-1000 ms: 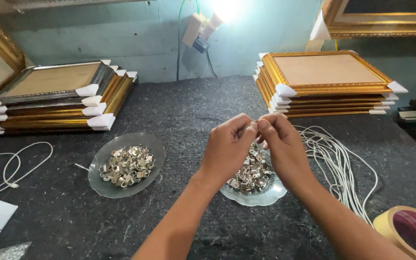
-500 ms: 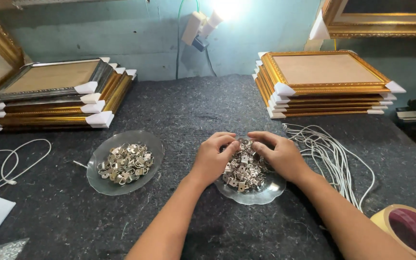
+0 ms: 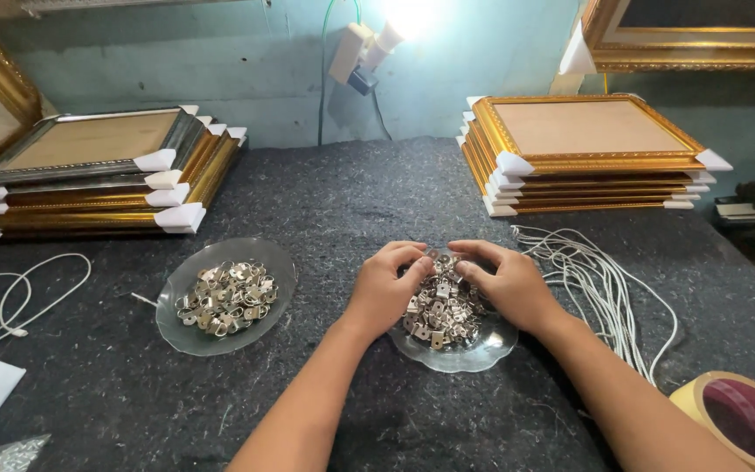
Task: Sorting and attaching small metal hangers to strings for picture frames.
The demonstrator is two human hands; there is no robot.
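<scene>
Both of my hands rest over a clear glass dish (image 3: pixel 482 350) in front of me, heaped with small silver metal clips (image 3: pixel 440 316). My left hand (image 3: pixel 384 290) curls its fingers into the left side of the heap. My right hand (image 3: pixel 507 281) reaches in from the right, its fingertips on the clips. Whether either hand has pinched a clip is hidden by the fingers. A second glass dish (image 3: pixel 187 336) with several similar metal clips (image 3: pixel 225 297) sits to the left, untouched.
Dark grey felt (image 3: pixel 351 201) covers the bench. Stacks of gold picture frames stand at back left (image 3: pixel 102 179) and back right (image 3: pixel 583 153). White cords (image 3: pixel 605 288) lie to the right, a white cord loop (image 3: pixel 19 297) at left, a tape roll (image 3: pixel 740 419) at bottom right.
My hands were raised together above the dish a second ago; they have dropped down onto the pile of clips and now stay there, fingers working in the heap.
</scene>
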